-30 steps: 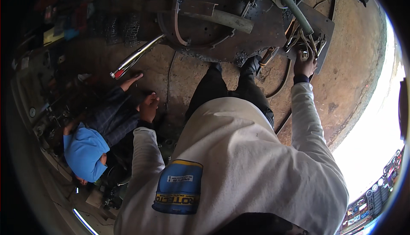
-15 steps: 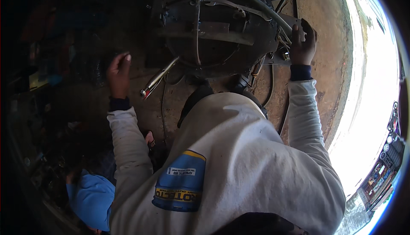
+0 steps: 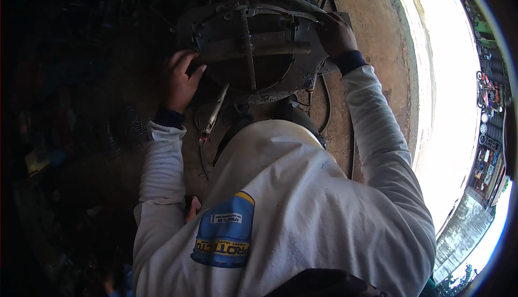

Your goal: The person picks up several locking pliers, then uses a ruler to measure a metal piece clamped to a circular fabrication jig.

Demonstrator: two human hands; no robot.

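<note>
A dark metal workbench plate (image 3: 186, 27) lies before me, with a large round recess. A flat metal bar (image 3: 270, 49) runs crosswise over it, and a thin upright strip (image 3: 248, 48) crosses that bar. My left hand (image 3: 182, 83) is at the plate's left side by the bar's left end, its thumb apart from the fingers; whether it touches the bar cannot be made out. My right hand (image 3: 339, 39) bends its fingers over the far right part, where a curved metal piece (image 3: 294, 13) and a tube (image 3: 297, 1) end; what lies under the fingers is hidden.
A slim silver tool (image 3: 215, 110) with a red part at its lower end hangs at the plate's near left edge. Cables (image 3: 327, 105) run down to the brown floor (image 3: 372, 43). Dark metal parts crowd the far side. Another person's foot (image 3: 194, 206) shows at lower left.
My left hand has moved right and forward to the plate's left side. The right hand has come inward from beside the plate onto its far right part. The view has shifted slightly.
</note>
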